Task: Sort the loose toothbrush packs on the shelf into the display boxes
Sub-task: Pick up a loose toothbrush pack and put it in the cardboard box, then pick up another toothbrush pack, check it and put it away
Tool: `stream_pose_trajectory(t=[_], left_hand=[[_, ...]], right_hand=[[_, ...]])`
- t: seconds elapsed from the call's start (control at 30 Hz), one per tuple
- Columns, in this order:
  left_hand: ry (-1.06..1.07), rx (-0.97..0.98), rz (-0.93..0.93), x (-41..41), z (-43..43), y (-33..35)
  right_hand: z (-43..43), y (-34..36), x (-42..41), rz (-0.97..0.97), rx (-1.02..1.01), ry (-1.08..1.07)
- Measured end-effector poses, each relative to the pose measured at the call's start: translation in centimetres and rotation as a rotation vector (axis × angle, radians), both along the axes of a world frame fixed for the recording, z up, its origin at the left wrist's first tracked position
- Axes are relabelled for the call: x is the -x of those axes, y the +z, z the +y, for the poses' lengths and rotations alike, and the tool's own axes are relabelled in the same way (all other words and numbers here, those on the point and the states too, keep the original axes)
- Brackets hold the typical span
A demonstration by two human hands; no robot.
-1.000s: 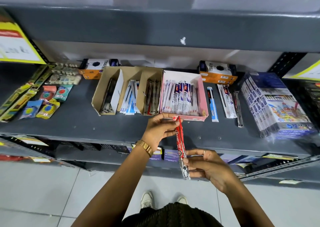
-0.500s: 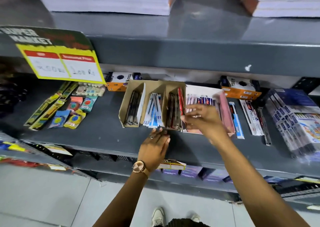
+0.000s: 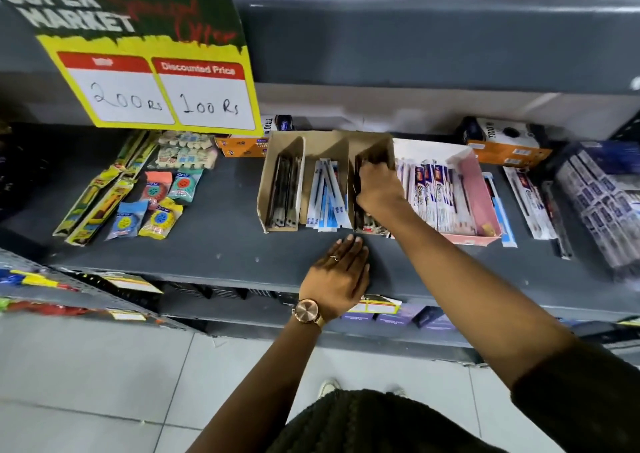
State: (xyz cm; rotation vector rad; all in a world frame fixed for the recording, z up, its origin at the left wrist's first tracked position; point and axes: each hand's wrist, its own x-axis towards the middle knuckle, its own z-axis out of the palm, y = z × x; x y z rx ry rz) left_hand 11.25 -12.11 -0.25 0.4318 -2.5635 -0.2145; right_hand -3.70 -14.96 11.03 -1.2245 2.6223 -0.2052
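Three brown cardboard display boxes stand side by side on the grey shelf (image 3: 207,245). The left box (image 3: 265,189) holds dark packs, the middle one blue-and-white packs (image 3: 327,200). My right hand (image 3: 379,189) reaches into the right brown box (image 3: 375,149), fingers curled over the dark toothbrush packs inside; the red pack is hidden under it. My left hand (image 3: 341,274) lies flat and open on the shelf in front of the boxes. A pink box (image 3: 481,189) beside them holds white-and-purple packs (image 3: 433,196). Loose packs lie right of it: a blue one (image 3: 500,210), a white one (image 3: 530,203).
A yellow price sign (image 3: 156,72) hangs over the shelf's left part. Colourful small packs (image 3: 162,203) and long yellow packs (image 3: 100,203) lie at the left. Orange boxes (image 3: 509,148) stand at the back, a wrapped stack of cartons (image 3: 602,203) at the far right.
A second ago both hands held a red toothbrush pack in front of the shelf. My right hand has carried it into the right brown box; my left hand let go and settled on the shelf.
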Motion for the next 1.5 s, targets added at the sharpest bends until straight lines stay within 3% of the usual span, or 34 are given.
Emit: stream_pose_trajectory(t=[0.17,0.4,0.5,0.57,0.67,0.77,0.9,1.07,1.43,1.5], left_hand=[[-0.004,-0.005,-0.03,-0.1,-0.1,0.1],[0.005,0.017,-0.079,0.9,0.7,0.3],[-0.118,0.044,-0.079,2.8,3.4,0.6],[-0.195,-0.005,-0.074,5.0,5.9,0.8],[-0.246,-0.034,-0.087,8.2,8.6,1.0],[-0.279,0.002,-0.1,10.2,9.7,1.0],[-0.255,0.078,-0.108,11.9,10.2,0.7],[-0.247,0.038,-0.127,12.3,10.1,0.4],[-0.245,-0.039,-0.107,12.4,10.2,1.2],[-0.212,-0.179,-0.086,12.2,10.2,1.9]], right_hand=[[0.1,-0.2,0.5,-0.028,0.075,-0.016],[3.5,1.9,3.5,-0.571,0.518,-0.195],[6.9,1.4,4.8,-0.54,0.708,-0.186],[9.5,1.0,6.4,-0.4,0.76,-0.225],[13.2,0.9,9.3,-0.192,0.744,-0.325],[16.4,0.0,12.6,-0.034,0.551,-0.454],[18.1,-2.0,14.8,-0.037,0.24,-0.558],[16.6,-2.9,15.6,-0.104,0.105,-0.553],[17.2,-3.6,17.4,-0.305,0.247,-0.575],[17.9,-3.2,17.4,-0.365,0.331,-0.586]])
